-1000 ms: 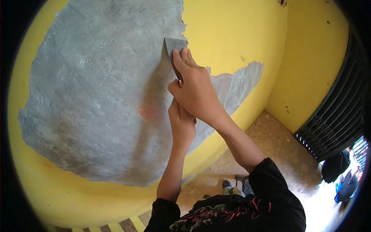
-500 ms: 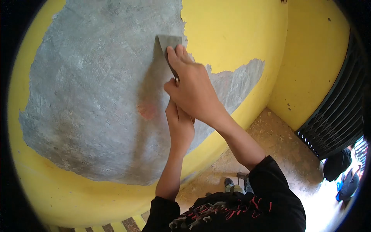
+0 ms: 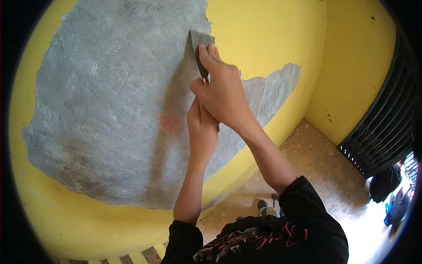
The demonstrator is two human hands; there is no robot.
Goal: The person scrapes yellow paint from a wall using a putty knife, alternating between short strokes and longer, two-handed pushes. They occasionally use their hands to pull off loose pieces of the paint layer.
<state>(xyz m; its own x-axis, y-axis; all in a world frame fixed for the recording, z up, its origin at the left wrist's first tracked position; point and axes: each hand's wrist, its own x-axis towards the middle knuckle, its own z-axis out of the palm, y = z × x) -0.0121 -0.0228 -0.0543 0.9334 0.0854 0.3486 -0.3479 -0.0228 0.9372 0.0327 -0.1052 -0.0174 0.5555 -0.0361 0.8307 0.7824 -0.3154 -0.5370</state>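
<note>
A putty knife [image 3: 201, 38] lies with its broad metal blade against the wall, its upper right corner at the ragged edge of the yellow paint [image 3: 263, 39]. My right hand [image 3: 223, 90] is closed round it, with fingertips pressed on the blade. Below, my left hand [image 3: 203, 130] is closed at the lower end of the handle, just under the right hand. Most of the handle is hidden by my fingers. Bare grey plaster [image 3: 110, 97] spreads left of the blade, with a small reddish spot [image 3: 168, 123] beside my left hand.
Another yellow wall [image 3: 356, 66] meets this one at a corner on the right. A dark metal folding gate [image 3: 378, 127] stands beyond it. The brown floor [image 3: 316, 154] has scattered flakes. Dark bags [image 3: 386, 182] are by the bright opening at lower right.
Both hands and the putty knife have shifted up and to the right along the wall. The blade's corner has come to the yellow paint's edge.
</note>
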